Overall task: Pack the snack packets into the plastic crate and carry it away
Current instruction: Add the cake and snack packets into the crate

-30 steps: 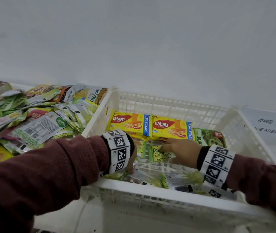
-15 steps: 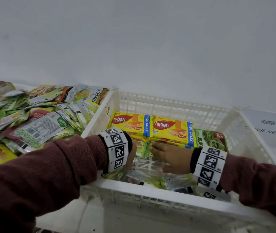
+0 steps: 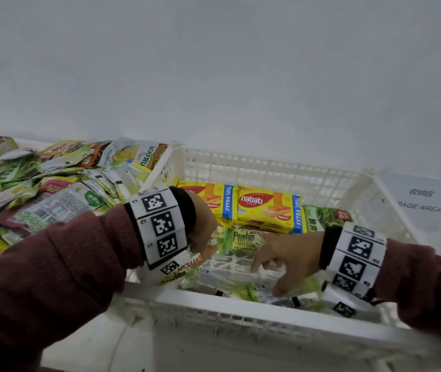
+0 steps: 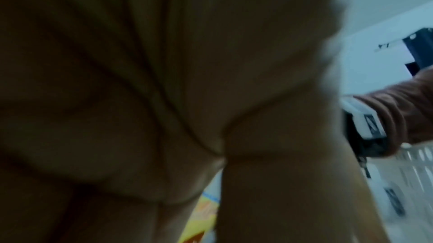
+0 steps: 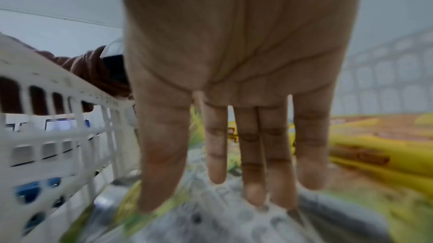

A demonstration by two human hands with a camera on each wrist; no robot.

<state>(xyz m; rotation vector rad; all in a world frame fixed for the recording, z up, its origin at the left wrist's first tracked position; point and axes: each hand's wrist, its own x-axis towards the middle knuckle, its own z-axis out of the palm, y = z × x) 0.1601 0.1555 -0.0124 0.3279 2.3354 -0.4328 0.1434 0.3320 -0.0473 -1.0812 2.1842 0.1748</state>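
The white plastic crate (image 3: 240, 304) holds two yellow nabati wafer packets (image 3: 265, 208) along its back wall. A green packet (image 3: 321, 216) lies to their right, a Pandan cake packet (image 3: 243, 240) in the middle, and several green packets along the front. My right hand (image 3: 275, 267) is inside the crate, its straight spread fingers (image 5: 250, 173) pointing down onto the front packets. My left hand (image 3: 201, 232) is low at the crate's left wall, over an Apollo packet (image 3: 184, 267). Its fingers are hidden, and the left wrist view shows only a dark palm (image 4: 164, 99).
A heap of loose snack packets (image 3: 53, 197) covers the surface left of the crate. A paper sign (image 3: 423, 202) lies to the crate's right. A plain white wall rises close behind. The crate's latticed side (image 5: 58, 132) stands just left of my right hand.
My right hand has drawn back from the nabati packets toward the crate's front, uncovering the Pandan packet. The left hand has stayed at the left wall.
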